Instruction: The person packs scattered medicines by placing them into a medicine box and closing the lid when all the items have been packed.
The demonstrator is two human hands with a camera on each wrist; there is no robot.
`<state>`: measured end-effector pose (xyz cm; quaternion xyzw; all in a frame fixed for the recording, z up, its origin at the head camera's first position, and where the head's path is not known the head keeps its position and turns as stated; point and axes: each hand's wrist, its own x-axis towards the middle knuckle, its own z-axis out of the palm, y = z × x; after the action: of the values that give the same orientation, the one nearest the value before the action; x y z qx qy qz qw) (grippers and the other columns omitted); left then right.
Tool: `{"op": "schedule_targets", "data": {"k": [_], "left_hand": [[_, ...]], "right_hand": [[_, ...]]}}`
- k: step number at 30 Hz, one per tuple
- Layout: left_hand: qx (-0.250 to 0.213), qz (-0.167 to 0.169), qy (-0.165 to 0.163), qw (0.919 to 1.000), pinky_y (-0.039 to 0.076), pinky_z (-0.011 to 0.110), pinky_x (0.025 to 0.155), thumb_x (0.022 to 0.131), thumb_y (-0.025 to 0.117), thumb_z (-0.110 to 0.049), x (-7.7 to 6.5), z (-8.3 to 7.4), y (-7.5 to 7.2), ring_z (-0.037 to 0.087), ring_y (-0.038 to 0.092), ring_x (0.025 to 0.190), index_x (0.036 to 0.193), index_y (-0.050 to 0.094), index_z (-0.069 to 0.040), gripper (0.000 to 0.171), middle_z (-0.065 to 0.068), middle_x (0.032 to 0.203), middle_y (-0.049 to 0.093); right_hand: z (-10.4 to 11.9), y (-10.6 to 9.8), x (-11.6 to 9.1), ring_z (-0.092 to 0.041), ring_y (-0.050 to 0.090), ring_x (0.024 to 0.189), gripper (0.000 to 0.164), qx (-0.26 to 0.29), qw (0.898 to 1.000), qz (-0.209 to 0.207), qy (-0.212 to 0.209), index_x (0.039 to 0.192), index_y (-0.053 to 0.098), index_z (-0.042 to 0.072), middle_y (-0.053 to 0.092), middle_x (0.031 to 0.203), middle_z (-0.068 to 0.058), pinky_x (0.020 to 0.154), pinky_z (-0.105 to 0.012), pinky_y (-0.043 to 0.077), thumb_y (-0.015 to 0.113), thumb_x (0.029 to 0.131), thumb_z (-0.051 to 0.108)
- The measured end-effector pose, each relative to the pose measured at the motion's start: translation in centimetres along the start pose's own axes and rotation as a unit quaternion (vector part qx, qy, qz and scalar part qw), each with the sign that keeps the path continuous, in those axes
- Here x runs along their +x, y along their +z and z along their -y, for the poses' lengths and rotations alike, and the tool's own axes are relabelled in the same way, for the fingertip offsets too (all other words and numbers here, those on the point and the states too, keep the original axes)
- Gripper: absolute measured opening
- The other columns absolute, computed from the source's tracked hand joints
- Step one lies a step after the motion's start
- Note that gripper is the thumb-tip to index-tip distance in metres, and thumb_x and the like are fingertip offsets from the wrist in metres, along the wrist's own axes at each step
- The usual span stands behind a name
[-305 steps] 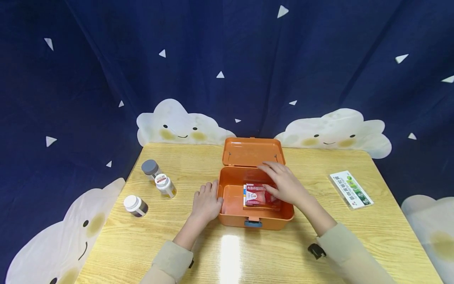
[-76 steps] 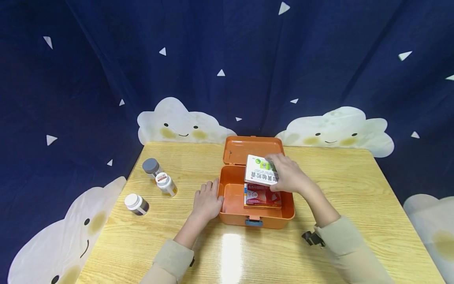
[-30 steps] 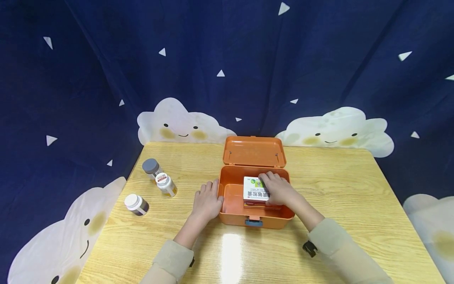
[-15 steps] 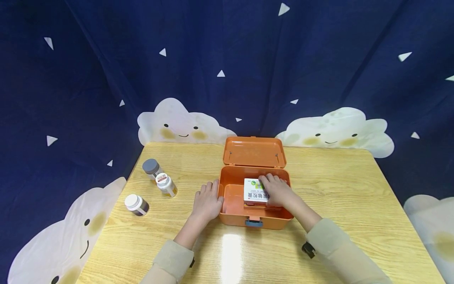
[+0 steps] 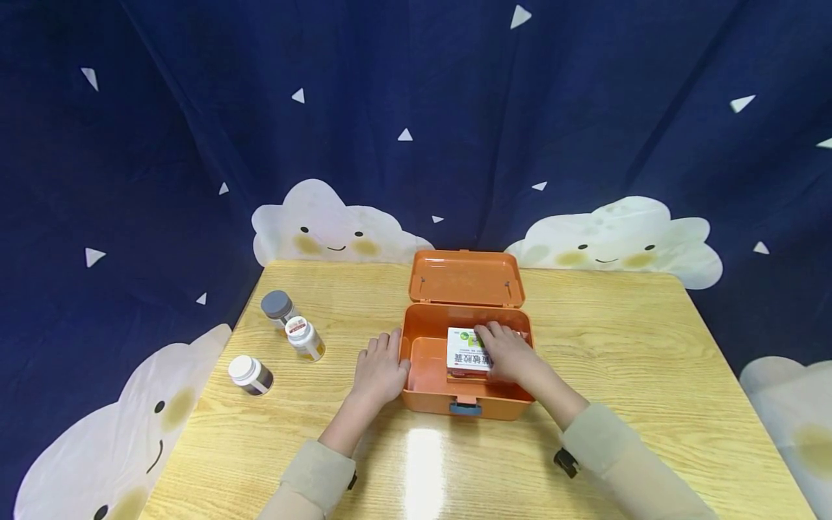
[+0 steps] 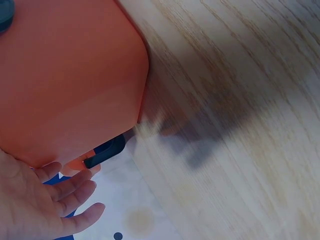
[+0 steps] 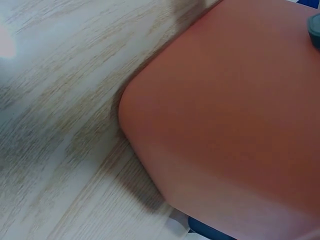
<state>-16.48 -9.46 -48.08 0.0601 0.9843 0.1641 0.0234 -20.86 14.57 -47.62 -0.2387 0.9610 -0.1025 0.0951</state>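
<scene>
An orange storage box [image 5: 429, 403] stands with its lid [image 5: 465, 277] laid back behind it. In its right half lies a white medicine box [image 5: 469, 354] with green print, on top of a red medicine box [image 5: 469, 373] that is mostly covered. My right hand [image 5: 510, 354] grips the white box, thumb at the near edge and fingers across the top; the right wrist view shows only the storage box's outer wall [image 7: 220, 120]. My left hand [image 5: 380, 368] rests at the storage box's left wall, and the left wrist view shows its fingers [image 6: 75, 200] loosely extended beside it.
On the left of the wooden table [image 5: 585, 325] stand a grey-capped bottle [image 5: 278, 307], a white bottle with a red-marked cap [image 5: 304, 339] and a white-capped dark bottle [image 5: 250, 375]. A blue latch [image 5: 465, 409] sits on the storage box's front. A dark blue curtain [image 5: 416, 108] hangs behind.
The white medicine box lay on the table's right side earlier. My right hand has carried it over the storage box and lowered it onto the red one. My left hand has stayed put.
</scene>
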Motion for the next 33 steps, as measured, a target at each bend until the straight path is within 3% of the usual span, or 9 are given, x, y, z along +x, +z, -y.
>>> {"op": "schedule_targets", "data": {"k": [23, 27, 33], "left_hand": [[-0.002, -0.002, -0.001, 1.0000, 0.037, 0.047, 0.084, 0.088, 0.045, -0.026, 0.0, -0.1, 0.0, 0.031, 0.043, 0.108, 0.135, 0.035, -0.005, 0.052, 0.014, 0.120, 0.047], [-0.001, -0.003, 0.000, 1.0000, 0.037, 0.046, 0.083, 0.088, 0.045, -0.026, 0.0, -0.1, 0.0, 0.031, 0.043, 0.107, 0.135, 0.035, -0.005, 0.052, 0.014, 0.119, 0.047], [-0.003, 0.000, -0.001, 1.0000, 0.037, 0.046, 0.083, 0.088, 0.043, -0.026, -0.1, 0.0, -0.1, 0.031, 0.043, 0.107, 0.135, 0.035, -0.006, 0.051, 0.013, 0.119, 0.047]], "right_hand": [[0.3, 0.1, -0.5, -0.040, 0.039, 0.119, 0.084, -0.042, 0.999, 0.002, -0.005, 0.135, 0.038, 0.000, 0.040, 0.130, -0.024, 0.092, -0.057, 0.036, 0.080, 0.066, 0.020], [0.7, -0.7, -0.9, -0.039, 0.043, 0.115, 0.076, -0.053, 0.998, -0.021, -0.016, 0.134, 0.041, 0.004, 0.043, 0.127, -0.022, 0.087, -0.058, 0.039, 0.077, 0.071, 0.025], [1.4, -2.5, -1.6, -0.036, 0.049, 0.108, 0.060, -0.070, 0.992, -0.097, -0.039, 0.128, 0.050, 0.007, 0.049, 0.121, -0.019, 0.086, -0.053, 0.042, 0.071, 0.077, 0.032]]}}
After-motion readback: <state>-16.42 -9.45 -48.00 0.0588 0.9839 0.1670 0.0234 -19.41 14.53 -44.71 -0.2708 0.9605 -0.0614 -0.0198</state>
